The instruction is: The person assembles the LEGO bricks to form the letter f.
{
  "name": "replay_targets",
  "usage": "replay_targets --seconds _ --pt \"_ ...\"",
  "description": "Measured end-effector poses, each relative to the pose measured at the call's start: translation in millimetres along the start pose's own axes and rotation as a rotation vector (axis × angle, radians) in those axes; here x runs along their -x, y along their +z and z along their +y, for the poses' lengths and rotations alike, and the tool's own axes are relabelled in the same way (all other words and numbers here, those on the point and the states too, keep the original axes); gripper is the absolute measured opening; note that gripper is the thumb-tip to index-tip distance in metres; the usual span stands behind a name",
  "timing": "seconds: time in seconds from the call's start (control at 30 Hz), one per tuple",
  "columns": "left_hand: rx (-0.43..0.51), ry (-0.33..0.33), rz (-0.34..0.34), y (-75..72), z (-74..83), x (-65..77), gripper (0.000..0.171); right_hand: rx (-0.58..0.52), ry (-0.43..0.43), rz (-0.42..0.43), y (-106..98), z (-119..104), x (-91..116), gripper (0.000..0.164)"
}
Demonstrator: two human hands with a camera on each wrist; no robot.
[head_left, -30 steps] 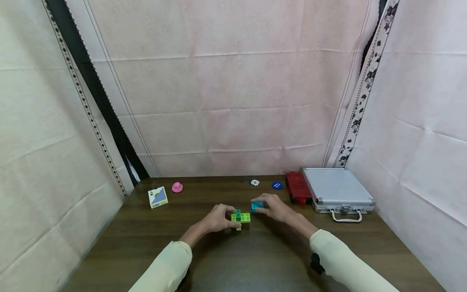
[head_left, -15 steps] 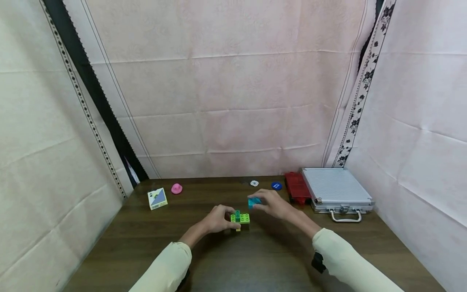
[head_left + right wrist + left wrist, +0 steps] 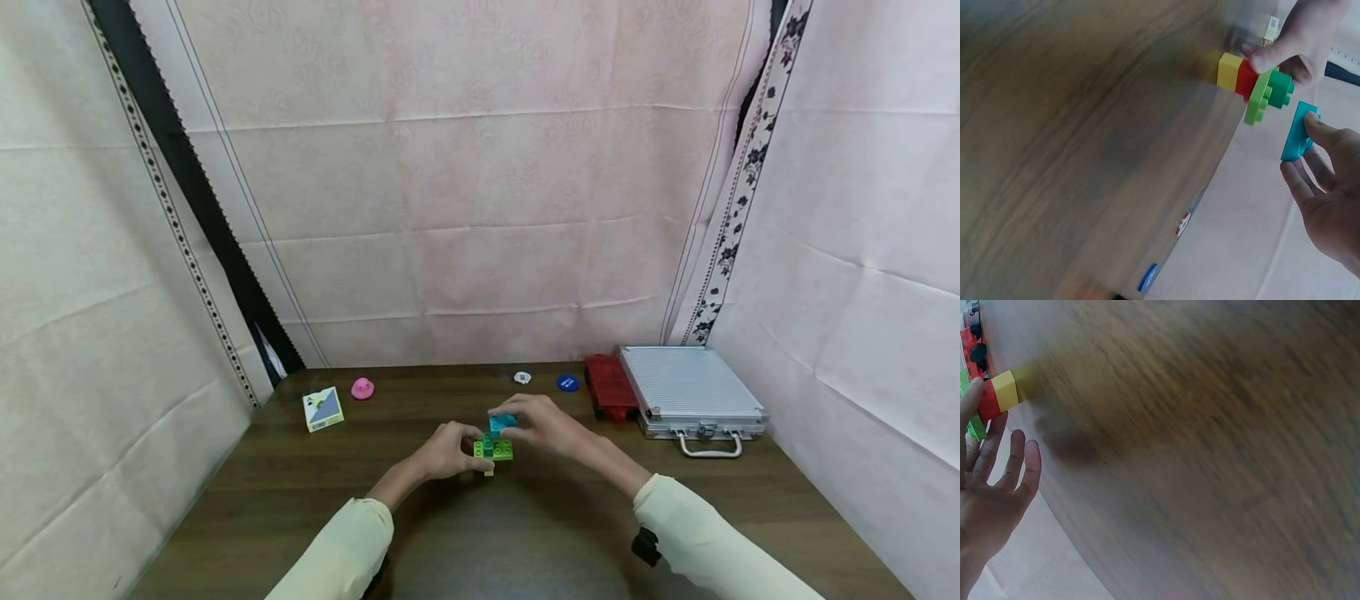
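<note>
A small stack of toy building bricks stands on the table, with a yellow brick (image 3: 1228,70) at the bottom and a red brick (image 3: 1246,80) on it. Above these come a light green brick (image 3: 502,451) and a dark green brick (image 3: 1280,89). My left hand (image 3: 444,451) grips the stack from its left side, thumb in front. In my right hand (image 3: 546,426) a blue brick (image 3: 1297,132) is pinched between thumb and fingers. It hovers just over the dark green brick, and the right wrist view shows a gap between the two.
At the right stand a silver case (image 3: 690,392) and a red box (image 3: 612,385). A blue chip (image 3: 567,382) and a white chip (image 3: 522,377) lie near the back edge. Back left are a pink toy (image 3: 362,388) and a small patterned box (image 3: 323,409).
My right hand has lifted the blue brick and carried it left, from beside the stack to above it. The left hand and the stack have stayed put.
</note>
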State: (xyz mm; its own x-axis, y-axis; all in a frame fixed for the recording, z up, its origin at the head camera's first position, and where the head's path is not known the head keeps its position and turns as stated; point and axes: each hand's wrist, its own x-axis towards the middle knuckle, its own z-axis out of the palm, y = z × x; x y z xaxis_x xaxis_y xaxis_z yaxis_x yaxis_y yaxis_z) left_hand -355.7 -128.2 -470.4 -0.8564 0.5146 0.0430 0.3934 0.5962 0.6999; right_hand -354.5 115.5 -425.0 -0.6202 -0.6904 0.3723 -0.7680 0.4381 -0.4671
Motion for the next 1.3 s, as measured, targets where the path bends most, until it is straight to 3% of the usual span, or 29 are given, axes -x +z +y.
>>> replay_targets --seconds 0.23,0.8,1.3 --pt "0.015 0.021 -0.001 0.2 -0.5 0.2 0.035 0.013 -0.025 -0.022 6 -5 -3 0.037" --pt "0.024 0.013 -0.007 0.5 -3.3 -2.2 0.037 0.036 0.013 -0.045 12 -7 -1 0.037" --pt "0.022 0.005 -0.002 -0.1 -1.0 -2.8 0.037 0.184 0.038 -0.085 12 -12 -1 0.038"
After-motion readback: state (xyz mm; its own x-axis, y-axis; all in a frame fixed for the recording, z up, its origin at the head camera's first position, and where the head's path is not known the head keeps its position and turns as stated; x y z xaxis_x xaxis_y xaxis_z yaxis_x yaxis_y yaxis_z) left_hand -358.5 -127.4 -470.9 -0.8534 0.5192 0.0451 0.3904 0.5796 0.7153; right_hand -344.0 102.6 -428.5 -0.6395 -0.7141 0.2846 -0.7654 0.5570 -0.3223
